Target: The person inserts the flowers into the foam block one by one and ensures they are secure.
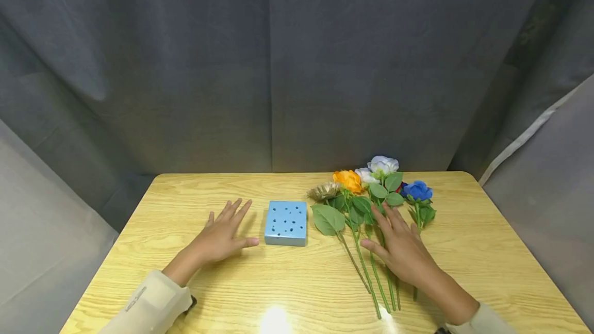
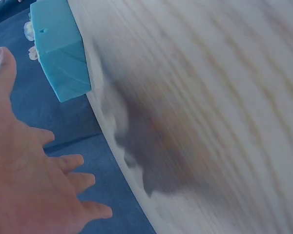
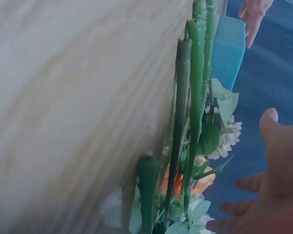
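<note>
My left hand [image 1: 221, 237] hovers over the table with fingers spread, its thumb close to the left side of a blue block [image 1: 285, 223] dotted with small holes. The left wrist view shows its bare palm [image 2: 34, 170] and a shadow below. My right hand [image 1: 402, 248], fingers also spread, is above the stems of several artificial flowers lying on the table. Among them are an orange flower [image 1: 349, 181], white flowers [image 1: 383, 165], a beige flower [image 1: 324, 191] and a blue rose [image 1: 417, 190]. A red bloom is mostly hidden behind leaves. Neither hand holds anything.
The wood-grain table [image 1: 185, 205] has rounded far corners. Behind it hangs a dark grey curtain [image 1: 209, 76], with lighter cloth [image 1: 547, 210] at the right side. Flower stems [image 1: 375, 293] point toward the near edge.
</note>
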{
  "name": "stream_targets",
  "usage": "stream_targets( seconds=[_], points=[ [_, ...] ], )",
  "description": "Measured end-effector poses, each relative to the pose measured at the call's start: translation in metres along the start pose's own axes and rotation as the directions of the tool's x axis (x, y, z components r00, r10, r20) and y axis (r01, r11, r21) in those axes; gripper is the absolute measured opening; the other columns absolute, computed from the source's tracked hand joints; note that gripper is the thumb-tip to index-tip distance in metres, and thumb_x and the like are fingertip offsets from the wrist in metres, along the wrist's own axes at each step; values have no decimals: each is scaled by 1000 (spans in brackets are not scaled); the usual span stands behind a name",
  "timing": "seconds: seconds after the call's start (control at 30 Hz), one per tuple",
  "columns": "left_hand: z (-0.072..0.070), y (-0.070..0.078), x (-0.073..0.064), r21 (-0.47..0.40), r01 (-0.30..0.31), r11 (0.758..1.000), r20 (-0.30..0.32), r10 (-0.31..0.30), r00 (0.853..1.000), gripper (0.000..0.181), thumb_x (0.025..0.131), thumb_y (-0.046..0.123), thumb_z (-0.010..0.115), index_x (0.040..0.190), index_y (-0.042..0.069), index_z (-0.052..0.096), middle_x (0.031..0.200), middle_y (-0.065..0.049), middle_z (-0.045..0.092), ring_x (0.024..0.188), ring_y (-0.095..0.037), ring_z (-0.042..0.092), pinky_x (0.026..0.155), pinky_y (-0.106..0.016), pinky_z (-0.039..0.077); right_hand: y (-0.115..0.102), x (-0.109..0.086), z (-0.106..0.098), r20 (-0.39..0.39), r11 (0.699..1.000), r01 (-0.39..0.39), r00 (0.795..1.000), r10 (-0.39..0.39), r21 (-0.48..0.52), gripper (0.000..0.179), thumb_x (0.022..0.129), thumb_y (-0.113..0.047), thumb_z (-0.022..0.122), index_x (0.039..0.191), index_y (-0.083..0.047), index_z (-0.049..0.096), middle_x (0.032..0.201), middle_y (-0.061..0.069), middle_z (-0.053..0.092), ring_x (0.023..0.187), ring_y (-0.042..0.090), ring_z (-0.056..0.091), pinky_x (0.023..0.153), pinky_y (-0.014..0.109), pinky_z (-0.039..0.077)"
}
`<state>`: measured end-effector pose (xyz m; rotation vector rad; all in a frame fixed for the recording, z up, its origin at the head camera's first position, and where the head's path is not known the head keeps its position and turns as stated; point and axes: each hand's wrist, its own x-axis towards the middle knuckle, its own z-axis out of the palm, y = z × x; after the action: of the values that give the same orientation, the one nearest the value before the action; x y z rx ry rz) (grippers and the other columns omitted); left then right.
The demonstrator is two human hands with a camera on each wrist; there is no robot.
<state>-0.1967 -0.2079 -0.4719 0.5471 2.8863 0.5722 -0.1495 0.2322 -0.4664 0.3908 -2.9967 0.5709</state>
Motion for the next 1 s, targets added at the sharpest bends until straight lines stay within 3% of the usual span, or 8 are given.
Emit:
stream_targets(
  seconds=[0.23, 0.47, 0.67, 1.0],
  points=[
    [0, 2, 7, -59, -33, 998, 44, 35, 998, 103, 92, 70, 61, 167, 29, 4, 173, -15, 7, 158, -42, 5, 119, -74, 5, -3, -2, -1, 13, 1000, 10, 1000, -11, 28, 89, 100, -57, 59, 165, -10, 21, 167, 29, 17, 148, 57, 23, 109, 80, 25],
    [2, 5, 15, -104, -64, 992, 92, 74, 993, 107, 90, 72, 62, 167, 29, 2, 173, -13, 6, 158, -39, 6, 119, -74, 5, -6, -2, 1, 32, 996, 18, 999, -21, 84, 88, 101, -54, 60, 165, -10, 20, 167, 28, 16, 148, 58, 23, 100, 79, 37],
    [5, 5, 23, -118, -90, 989, 108, 103, 989, 112, 87, 74, 63, 167, 25, 3, 173, -14, 7, 158, -39, 8, 118, -75, 7, -9, -3, 4, 51, 995, 22, 998, -28, 101, 87, 102, -53, 59, 164, -7, 22, 168, 27, 16, 147, 58, 25, 100, 77, 40],
    [8, 5, 34, -221, -94, 971, 145, 128, 981, 119, 84, 57, 80, 167, 19, 5, 173, -14, 8, 157, -41, 12, 118, -75, 6, -15, -1, 7, 81, 990, 9, 996, -21, 139, 87, 101, -56, 59, 164, -8, 22, 167, 27, 20, 146, 56, 29, 99, 77, 41]
  ],
)
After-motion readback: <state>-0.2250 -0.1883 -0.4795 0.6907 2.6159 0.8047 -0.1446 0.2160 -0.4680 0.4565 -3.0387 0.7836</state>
